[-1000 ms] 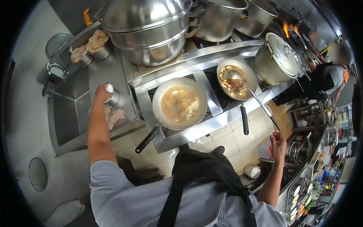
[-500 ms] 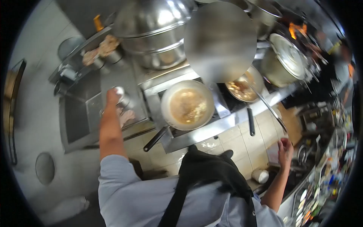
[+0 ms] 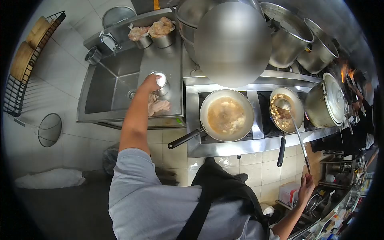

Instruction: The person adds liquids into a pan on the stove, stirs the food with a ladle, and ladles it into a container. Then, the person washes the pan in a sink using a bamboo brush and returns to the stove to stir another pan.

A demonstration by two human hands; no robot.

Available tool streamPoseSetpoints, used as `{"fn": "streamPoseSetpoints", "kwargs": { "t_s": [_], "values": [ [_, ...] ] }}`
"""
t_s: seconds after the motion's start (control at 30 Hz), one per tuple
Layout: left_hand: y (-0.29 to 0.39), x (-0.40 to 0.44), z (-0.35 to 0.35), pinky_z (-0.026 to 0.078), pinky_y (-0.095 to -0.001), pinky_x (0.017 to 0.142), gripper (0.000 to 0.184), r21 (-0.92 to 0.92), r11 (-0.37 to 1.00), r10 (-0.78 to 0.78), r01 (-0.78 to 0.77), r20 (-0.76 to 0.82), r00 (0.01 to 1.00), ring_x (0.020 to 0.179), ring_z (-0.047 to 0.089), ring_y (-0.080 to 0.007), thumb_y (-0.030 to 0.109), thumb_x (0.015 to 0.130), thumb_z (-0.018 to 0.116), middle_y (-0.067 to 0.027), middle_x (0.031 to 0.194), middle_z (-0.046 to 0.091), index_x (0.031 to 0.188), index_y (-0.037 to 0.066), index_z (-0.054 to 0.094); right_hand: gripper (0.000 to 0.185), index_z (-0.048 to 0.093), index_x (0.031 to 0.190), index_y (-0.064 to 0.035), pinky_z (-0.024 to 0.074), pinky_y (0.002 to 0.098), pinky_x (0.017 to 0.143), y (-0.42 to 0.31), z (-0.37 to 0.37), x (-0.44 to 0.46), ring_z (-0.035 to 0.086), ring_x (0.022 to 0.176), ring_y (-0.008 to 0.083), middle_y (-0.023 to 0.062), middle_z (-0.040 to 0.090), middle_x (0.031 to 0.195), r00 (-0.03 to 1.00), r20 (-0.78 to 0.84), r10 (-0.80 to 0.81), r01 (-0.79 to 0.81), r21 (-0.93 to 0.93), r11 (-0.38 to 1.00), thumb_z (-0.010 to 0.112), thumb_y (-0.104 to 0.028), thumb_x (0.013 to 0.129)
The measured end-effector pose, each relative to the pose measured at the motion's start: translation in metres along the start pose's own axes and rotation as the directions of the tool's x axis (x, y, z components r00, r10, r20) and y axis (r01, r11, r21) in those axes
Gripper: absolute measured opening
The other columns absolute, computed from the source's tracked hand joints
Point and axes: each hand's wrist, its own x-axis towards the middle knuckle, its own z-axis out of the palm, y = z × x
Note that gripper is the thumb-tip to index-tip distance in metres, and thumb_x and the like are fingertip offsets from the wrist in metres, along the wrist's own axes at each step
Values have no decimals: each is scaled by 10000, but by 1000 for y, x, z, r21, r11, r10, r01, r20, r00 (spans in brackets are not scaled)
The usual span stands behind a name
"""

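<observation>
On the steel counter beside the sink, my left hand (image 3: pixel 151 83) is closed at the rim of a round metal container (image 3: pixel 163 90) with white contents. Pale raw meat (image 3: pixel 159 105) lies just below it. My right hand (image 3: pixel 307 186), fingers loosely curled and apart, is at the tip of a ladle's dark handle; whether it touches cannot be told. The ladle (image 3: pixel 298 136) rests with its bowl in a smaller pan (image 3: pixel 289 129) of brown liquid and pale chunks. A larger frying pan (image 3: pixel 249 132) with cloudy brown liquid and pale pieces sits on the stove, its black handle toward me.
The sink (image 3: pixel 108 94) is at left, with two metal pots of raw meat (image 3: pixel 162 30) behind the counter. Large steel pots (image 3: pixel 286 50) line the back. A lidded pot (image 3: pixel 320 105) stands right of the pans. At far right are flames and a person in dark clothing.
The view has shifted, showing more of the sink and back pots. My right hand has come nearer the ladle handle's end. My left hand stays at the metal container.
</observation>
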Motion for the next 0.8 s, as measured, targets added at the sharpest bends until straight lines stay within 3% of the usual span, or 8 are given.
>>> {"fn": "streamPoseSetpoints", "kwargs": {
  "t_s": [0.27, 0.67, 0.77, 0.8],
  "values": [
    [-17, 16, 20, 452, -343, 974, 628, 79, 997, -6, 17, -141, 990, 1137, 567, -300, 161, 592, 743, -189, 1225, 580, 1196, 58, 607, 135, 552, 976, 28, 445, 293, 747, -10, 6, -2, 551, 782, 160, 71, 571, 825, 999, 39, 4, 0, -90, 996, 582, -64, 881],
    [-6, 18, 21, 479, -347, 910, 442, -85, 977, -205, 193, -162, 965, 1030, 616, -303, 102, 624, 753, -164, 1090, 647, 1053, 60, 659, 148, 545, 949, 18, 427, 271, 672, -4, 5, -1, 502, 717, 124, 41, 536, 780, 996, -10, -87, 86, -67, 994, 598, -110, 898],
    [-12, 17, 7, 533, -347, 769, 276, -83, 995, -68, 49, -251, 965, 847, 672, -261, 84, 670, 744, -158, 963, 683, 937, 42, 689, 151, 541, 944, 23, 421, 265, 665, -5, 3, -2, 492, 714, 118, 33, 528, 779, 997, -11, -82, 82, -9, 997, 596, -110, 900],
    [-11, 18, 2, 535, -343, 709, 222, -238, 966, -145, 99, -182, 973, 778, 671, -244, 72, 687, 733, -150, 911, 685, 903, 39, 692, 153, 539, 941, 24, 418, 262, 663, -2, 3, -2, 488, 712, 116, 31, 523, 776, 997, -5, -79, 79, -5, 997, 598, -111, 899]
  ]
}}
